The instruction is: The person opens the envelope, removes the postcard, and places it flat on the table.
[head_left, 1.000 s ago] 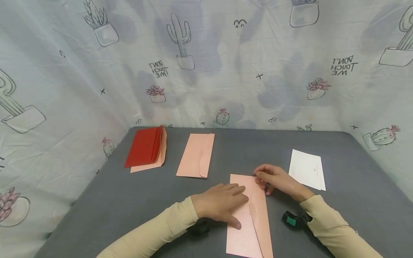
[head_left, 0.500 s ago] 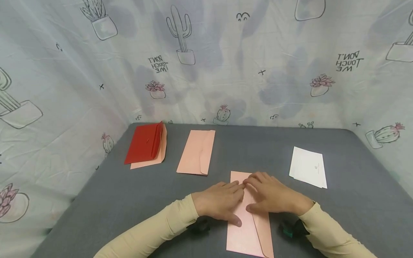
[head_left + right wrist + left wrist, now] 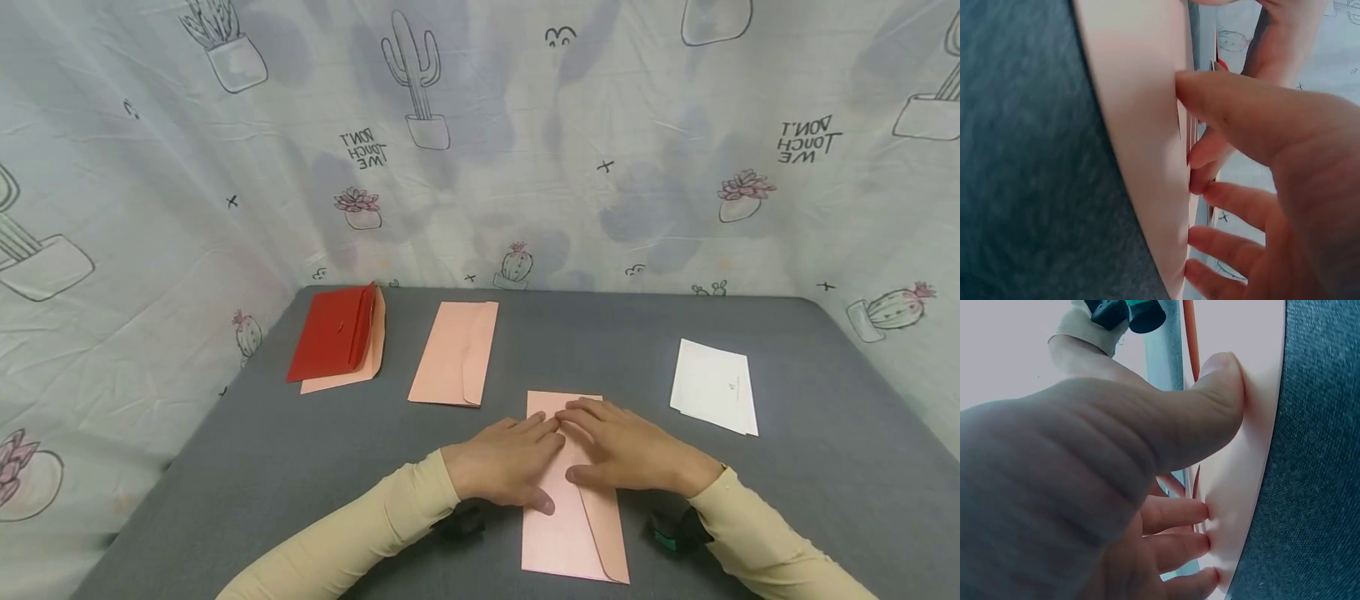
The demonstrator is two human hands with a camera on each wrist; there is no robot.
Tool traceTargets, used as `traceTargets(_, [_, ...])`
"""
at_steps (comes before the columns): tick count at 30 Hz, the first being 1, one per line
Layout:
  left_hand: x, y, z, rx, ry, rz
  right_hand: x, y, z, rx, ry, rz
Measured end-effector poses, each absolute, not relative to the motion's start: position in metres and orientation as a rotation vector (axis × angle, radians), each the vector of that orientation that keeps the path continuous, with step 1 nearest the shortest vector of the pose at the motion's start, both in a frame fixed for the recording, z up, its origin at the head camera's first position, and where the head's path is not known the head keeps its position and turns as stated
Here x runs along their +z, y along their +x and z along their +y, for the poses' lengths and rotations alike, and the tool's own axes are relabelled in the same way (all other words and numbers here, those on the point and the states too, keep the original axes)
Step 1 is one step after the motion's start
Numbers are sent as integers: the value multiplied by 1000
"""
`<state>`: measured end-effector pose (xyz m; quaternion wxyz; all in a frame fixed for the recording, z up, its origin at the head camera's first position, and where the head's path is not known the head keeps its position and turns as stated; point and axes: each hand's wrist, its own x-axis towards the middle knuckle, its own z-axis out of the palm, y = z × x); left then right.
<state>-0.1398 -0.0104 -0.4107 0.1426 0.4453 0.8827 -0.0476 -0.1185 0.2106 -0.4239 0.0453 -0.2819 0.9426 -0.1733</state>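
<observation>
A pink envelope (image 3: pixel 551 542) lies lengthwise on the grey table in front of the person, its long flap (image 3: pixel 600 521) folded over along the right side. My left hand (image 3: pixel 506 467) rests on its left half, thumb and fingertips touching the paper, as the left wrist view also shows. From the right, my right hand (image 3: pixel 626 446) lies over the flap's upper part, fingers spread, fingertips pressing on the paper in the right wrist view. The index fingertips of both hands meet near the envelope's upper middle.
Another pink envelope (image 3: pixel 452 354) lies farther back, left of centre. At the far left a red envelope (image 3: pixel 326 333) sits on a pink one (image 3: pixel 341 383). White cards (image 3: pixel 716 387) lie at the right. A patterned curtain (image 3: pixel 480 167) hangs behind the grey table (image 3: pixel 300 467).
My right hand has moved left from the envelope's upper right edge onto the flap, beside the left hand. The envelope has shifted slightly up and left in view; the left hand stays on it.
</observation>
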Motion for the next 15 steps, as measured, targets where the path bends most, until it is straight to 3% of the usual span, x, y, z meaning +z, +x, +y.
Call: traceTargets(15, [-411, -141, -12, -145, 1332, 2535, -427, -120, 212, -604, -906, 2890])
